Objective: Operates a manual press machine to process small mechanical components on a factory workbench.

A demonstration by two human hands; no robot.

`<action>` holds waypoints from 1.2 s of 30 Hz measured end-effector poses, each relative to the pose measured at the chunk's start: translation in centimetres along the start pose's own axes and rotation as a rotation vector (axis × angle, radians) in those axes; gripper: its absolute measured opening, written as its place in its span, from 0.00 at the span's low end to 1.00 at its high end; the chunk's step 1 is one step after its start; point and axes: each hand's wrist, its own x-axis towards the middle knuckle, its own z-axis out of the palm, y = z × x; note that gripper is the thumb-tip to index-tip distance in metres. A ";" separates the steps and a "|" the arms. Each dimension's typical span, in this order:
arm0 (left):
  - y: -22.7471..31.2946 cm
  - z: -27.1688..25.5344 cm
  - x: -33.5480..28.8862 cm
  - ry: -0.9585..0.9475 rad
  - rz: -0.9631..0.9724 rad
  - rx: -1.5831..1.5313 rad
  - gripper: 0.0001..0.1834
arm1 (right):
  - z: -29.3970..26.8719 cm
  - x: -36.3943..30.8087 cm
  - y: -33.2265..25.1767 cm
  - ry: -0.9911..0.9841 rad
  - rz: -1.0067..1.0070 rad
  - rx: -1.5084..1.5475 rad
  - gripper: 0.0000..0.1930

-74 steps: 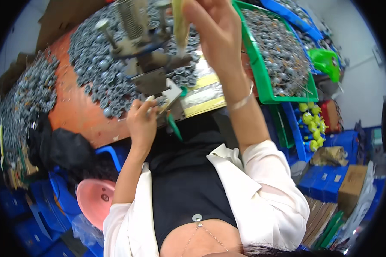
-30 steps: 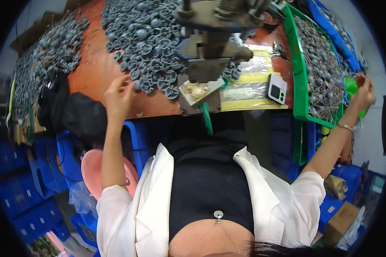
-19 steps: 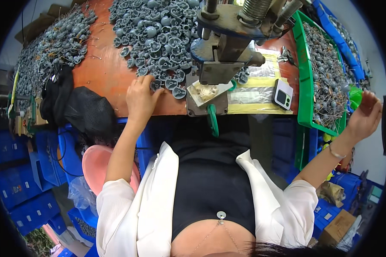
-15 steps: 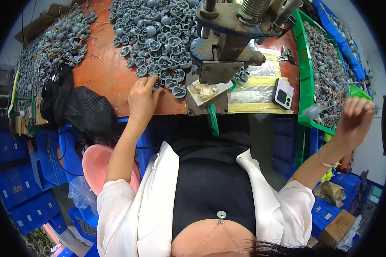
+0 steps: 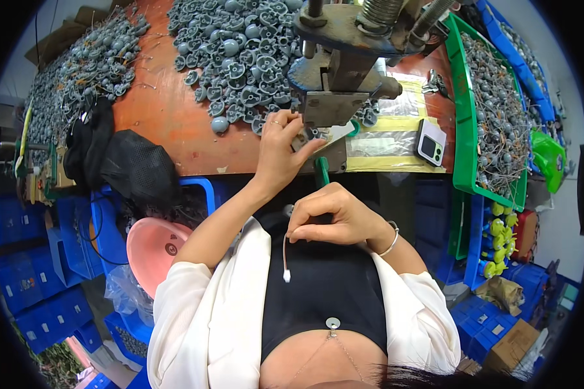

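My left hand [image 5: 280,148] is at the base of a metal press [image 5: 336,107], thumb and fingers closed around a small grey plastic part [image 5: 313,134] at the plate under the press head. The fingers hide most of that part. My right hand [image 5: 337,217] is in front of my body, just below the table edge. Its thumb and forefinger pinch a thin wire [image 5: 285,253], which hangs down with a white connector [image 5: 287,276] at its end. Beyond my left hand lies a large pile of grey plastic shells [image 5: 240,58].
A green crate [image 5: 462,117] of wired grey parts stands on the right. A phone [image 5: 430,141] lies on the taped table top. At the left are another heap of wired parts [image 5: 91,71] and a black mesh bag [image 5: 139,168]. A pink basin [image 5: 150,249] sits below.
My left hand has moved right, from the edge of the shell pile to the press plate. My right hand has come from beside the green crate to my front, with a wire in its fingers.
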 end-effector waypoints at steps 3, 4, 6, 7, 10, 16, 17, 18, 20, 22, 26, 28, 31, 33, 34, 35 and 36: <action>0.0 1.0 0.2 -0.049 -0.010 0.091 0.22 | -0.1 -0.7 0.0 0.059 0.005 -0.010 0.04; 0.1 1.1 0.1 -0.065 -0.009 0.123 0.22 | -0.1 -0.9 -0.1 0.097 0.063 0.016 0.05; 0.2 0.5 -0.1 -0.058 0.000 0.099 0.23 | -0.1 -1.0 -0.2 0.134 0.127 0.043 0.10; 0.0 0.0 0.0 -0.036 0.011 0.046 0.22 | -0.1 -0.9 -0.3 0.130 0.124 0.065 0.10; -1.9 -3.1 0.6 0.141 0.027 0.043 0.18 | 0.1 -0.5 0.1 0.121 0.158 0.104 0.08; -10.7 -8.2 3.6 0.160 -0.142 0.463 0.08 | 0.4 0.5 2.0 0.136 0.055 0.016 0.09; -11.7 -7.9 4.0 0.104 -0.138 0.491 0.07 | 0.4 0.6 2.3 0.152 0.008 -0.023 0.10; -12.4 -7.5 4.2 0.102 -0.051 0.528 0.08 | 0.4 0.7 2.4 0.164 -0.012 -0.046 0.09; -13.3 -6.7 4.9 0.075 -0.085 0.636 0.08 | 0.4 0.7 2.4 0.203 -0.062 -0.088 0.09; -13.7 -6.2 5.6 0.065 -0.090 0.686 0.08 | 0.5 0.3 1.9 0.212 0.038 -0.074 0.08; -12.9 -7.3 6.1 -0.005 -0.132 0.573 0.12 | 1.0 -0.2 1.3 0.267 0.317 0.200 0.09; -11.4 -7.9 5.2 0.146 -0.189 0.495 0.13 | 0.9 0.3 1.7 0.273 0.349 0.310 0.11; -7.9 -8.2 2.6 0.152 -0.426 -0.262 0.14 | 0.9 1.5 3.0 0.317 0.434 0.514 0.13; -5.6 -7.6 0.7 0.112 -0.567 -0.872 0.16 | 0.9 2.3 3.9 0.357 0.548 0.707 0.15; -4.6 -7.3 -0.1 0.100 -0.616 -1.122 0.17 | 1.0 2.6 4.2 0.364 0.511 0.779 0.16; -3.9 -7.1 -0.6 0.061 -0.649 -1.385 0.19 | 1.0 2.9 4.5 0.381 0.495 0.795 0.16; -3.5 -7.1 -1.0 0.086 -0.649 -1.416 0.19 | 1.1 3.1 4.6 0.400 0.480 0.808 0.16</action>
